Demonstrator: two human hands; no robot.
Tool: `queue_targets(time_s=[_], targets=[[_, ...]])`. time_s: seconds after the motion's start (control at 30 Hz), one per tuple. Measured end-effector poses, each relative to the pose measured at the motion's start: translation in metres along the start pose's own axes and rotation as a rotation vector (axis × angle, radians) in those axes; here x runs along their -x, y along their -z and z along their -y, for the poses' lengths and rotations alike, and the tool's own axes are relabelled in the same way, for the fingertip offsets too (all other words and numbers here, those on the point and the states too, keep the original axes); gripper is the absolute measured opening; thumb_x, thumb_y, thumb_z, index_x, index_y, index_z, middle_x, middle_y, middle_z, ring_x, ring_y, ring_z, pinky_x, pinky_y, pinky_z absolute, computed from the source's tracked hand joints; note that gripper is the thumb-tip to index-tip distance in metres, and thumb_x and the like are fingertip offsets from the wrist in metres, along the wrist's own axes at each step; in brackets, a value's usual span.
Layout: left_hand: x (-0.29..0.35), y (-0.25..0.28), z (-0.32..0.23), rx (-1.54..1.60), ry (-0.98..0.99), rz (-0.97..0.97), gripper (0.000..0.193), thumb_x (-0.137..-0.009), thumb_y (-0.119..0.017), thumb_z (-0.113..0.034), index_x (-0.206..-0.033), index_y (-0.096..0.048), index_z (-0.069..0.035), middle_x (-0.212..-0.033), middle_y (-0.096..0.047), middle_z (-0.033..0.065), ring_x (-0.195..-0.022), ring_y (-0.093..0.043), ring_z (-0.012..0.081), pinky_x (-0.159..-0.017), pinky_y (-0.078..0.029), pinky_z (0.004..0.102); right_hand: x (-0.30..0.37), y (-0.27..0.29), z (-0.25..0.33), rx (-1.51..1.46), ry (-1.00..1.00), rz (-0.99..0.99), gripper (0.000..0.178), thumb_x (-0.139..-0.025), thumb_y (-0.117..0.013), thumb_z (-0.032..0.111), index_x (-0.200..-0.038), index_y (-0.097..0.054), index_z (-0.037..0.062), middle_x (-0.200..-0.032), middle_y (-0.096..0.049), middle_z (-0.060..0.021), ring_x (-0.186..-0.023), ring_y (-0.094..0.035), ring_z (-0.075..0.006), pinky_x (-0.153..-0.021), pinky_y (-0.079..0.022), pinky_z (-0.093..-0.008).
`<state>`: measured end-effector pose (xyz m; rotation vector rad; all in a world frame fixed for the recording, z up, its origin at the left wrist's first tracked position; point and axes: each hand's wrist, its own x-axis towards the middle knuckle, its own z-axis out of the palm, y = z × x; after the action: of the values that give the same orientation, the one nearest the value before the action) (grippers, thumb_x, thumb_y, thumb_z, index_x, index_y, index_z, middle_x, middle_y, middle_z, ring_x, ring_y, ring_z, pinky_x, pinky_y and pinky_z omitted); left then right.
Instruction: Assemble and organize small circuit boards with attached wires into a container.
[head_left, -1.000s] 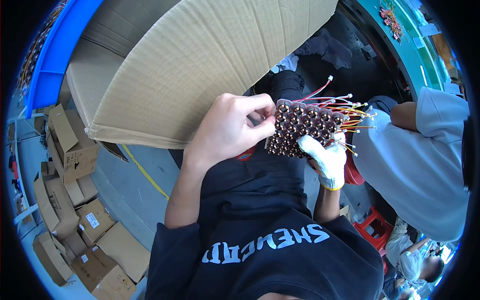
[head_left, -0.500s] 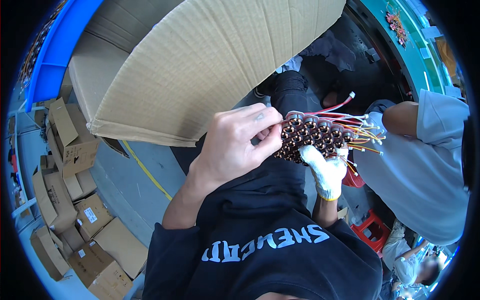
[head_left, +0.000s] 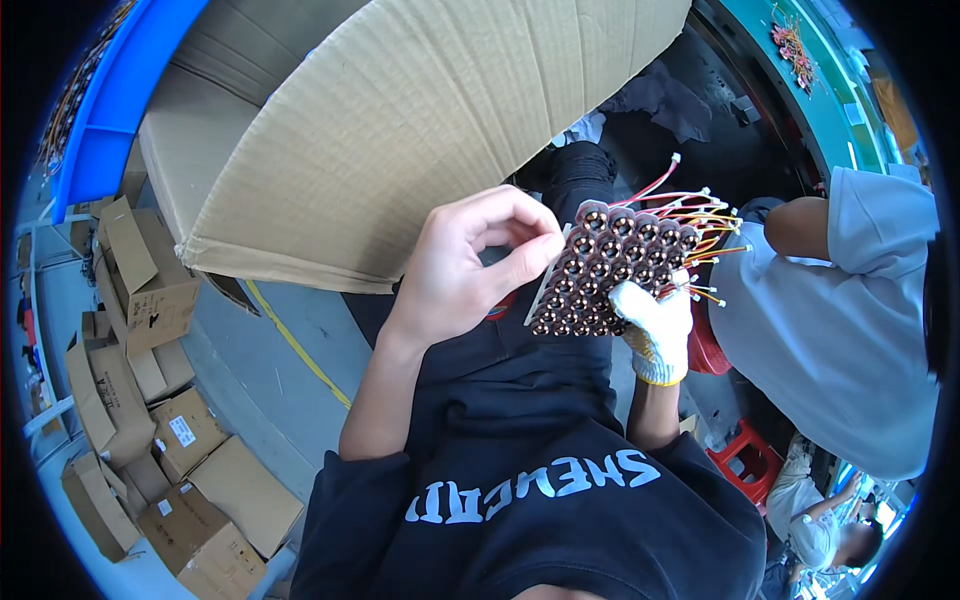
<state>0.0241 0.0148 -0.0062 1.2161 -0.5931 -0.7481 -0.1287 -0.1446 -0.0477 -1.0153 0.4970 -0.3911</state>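
My right hand (head_left: 655, 328), in a white knit glove with a yellow cuff edge, grips a panel of copper-coloured coils (head_left: 620, 262) at its near right corner. The coils stand in close rows, and a pale strip (head_left: 549, 278) runs down the panel's left edge. Red, white, yellow and orange wires (head_left: 700, 215) with small white connectors stick out from its far and right sides. My bare left hand (head_left: 480, 255) is at the upper left edge of the panel, thumb and forefinger tips pinched together. What lies between those fingertips is too small to make out.
A large open cardboard box (head_left: 400, 130) stands ahead, with a blue bin (head_left: 120, 110) beyond its left side. Cardboard boxes (head_left: 190, 440) pile up at left. A person in a light shirt (head_left: 820, 330) sits close on my right, near a red stool (head_left: 748, 462). A green bench (head_left: 830, 110) holds wired parts.
The panel has tilted so its coil faces show more fully, and the pale left strip is now visible. My left hand's fingers have arched, with the thumb and forefinger still pinched.
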Motion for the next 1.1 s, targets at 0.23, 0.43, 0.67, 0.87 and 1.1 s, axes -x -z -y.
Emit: queue_targets(time_s=[0.23, 0.43, 0.67, 0.87, 1.1], targets=[[-0.002, -0.001, -0.002, 0.090, 0.076, -0.029, 0.009, -0.088, -0.064, -0.003, -0.094, -0.061, 0.002, -0.088, -0.064, 0.0042, -0.080, -0.061, 0.0073, -0.075, -0.050, 0.0214, -0.003, 0.000, -0.004, 0.075, -0.028, 0.005, 0.050, -0.067, -0.081, 0.003, -0.113, -0.061, 0.0004, -0.100, -0.069, -0.0053, -0.083, -0.067, -0.0131, -0.074, -0.054, -0.0265], [-0.002, -0.011, 0.012, 0.185, 0.068, -0.245, 0.008, -0.090, -0.063, -0.006, -0.088, -0.063, 0.002, -0.079, -0.064, 0.0023, -0.072, -0.059, 0.0053, -0.066, -0.047, 0.0186, -0.003, -0.001, -0.025, 0.384, 0.171, -0.023, 0.047, -0.067, -0.082, 0.006, -0.109, -0.063, 0.0016, -0.099, -0.069, -0.0025, -0.084, -0.065, -0.0109, -0.075, -0.052, -0.0276], [-0.005, -0.009, 0.037, 0.519, 0.082, -0.345, 0.008, -0.090, -0.061, -0.005, -0.087, -0.064, 0.001, -0.076, -0.064, 0.0020, -0.069, -0.057, 0.0048, -0.065, -0.045, 0.0191, -0.016, -0.003, -0.031, 0.341, -0.027, 0.062, 0.064, -0.067, -0.076, -0.002, -0.126, -0.051, 0.0032, -0.114, -0.062, -0.0082, -0.100, -0.063, -0.0195, -0.087, -0.052, -0.0326], [-0.012, -0.014, 0.035, 0.523, 0.157, -0.329, 0.010, -0.091, -0.061, -0.008, -0.088, -0.064, 0.001, -0.080, -0.065, 0.0025, -0.071, -0.058, 0.0059, -0.067, -0.046, 0.0199, -0.018, -0.018, -0.016, 0.192, 0.044, -0.008, 0.043, -0.069, -0.079, 0.000, -0.108, -0.063, 0.0038, -0.099, -0.068, -0.0045, -0.085, -0.065, -0.0124, -0.076, -0.053, -0.0273], [-0.002, -0.010, 0.046, 0.124, 0.009, -0.329, 0.017, -0.091, -0.063, -0.015, -0.091, -0.062, 0.002, -0.081, -0.064, 0.0011, -0.074, -0.057, 0.0044, -0.070, -0.046, 0.0193, -0.022, -0.010, -0.024, -0.010, -0.039, -0.098, 0.048, -0.067, -0.078, -0.005, -0.111, -0.061, 0.0032, -0.101, -0.067, -0.0057, -0.086, -0.065, -0.0137, -0.075, -0.054, -0.0272]])
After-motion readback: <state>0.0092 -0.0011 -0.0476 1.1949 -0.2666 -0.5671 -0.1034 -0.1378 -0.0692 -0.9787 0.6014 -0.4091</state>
